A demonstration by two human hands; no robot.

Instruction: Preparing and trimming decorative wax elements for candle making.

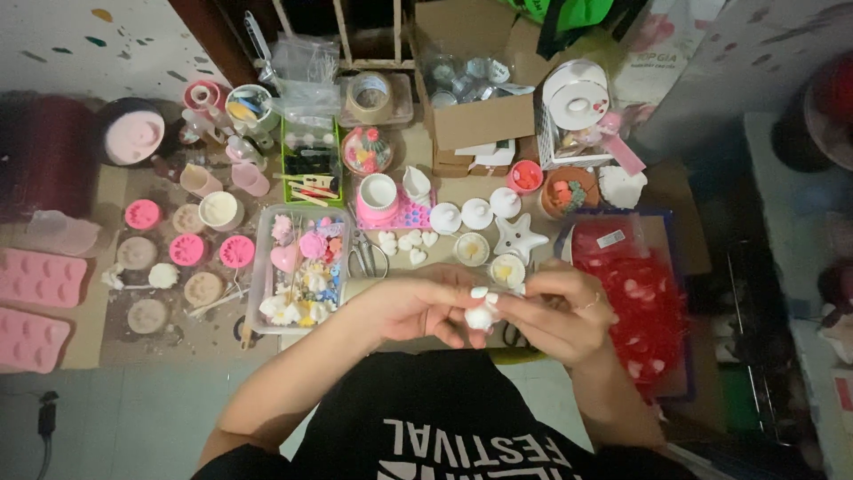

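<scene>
Small white cast piece point(480, 317), just below the white star mould point(520, 237), pinched between left hand point(418, 307) and right hand point(555, 311) fingertips. Probably light, stiff, brittle; best gripped around its rounded body.

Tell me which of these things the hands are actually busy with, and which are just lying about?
In hand:
- small white piece, pinched between left hand and right hand

Lying about:
- scissors
- clear tray of small flowers
- white star shape
- pink moulds
- tape roll
- cardboard box
- bag of red bits
</scene>
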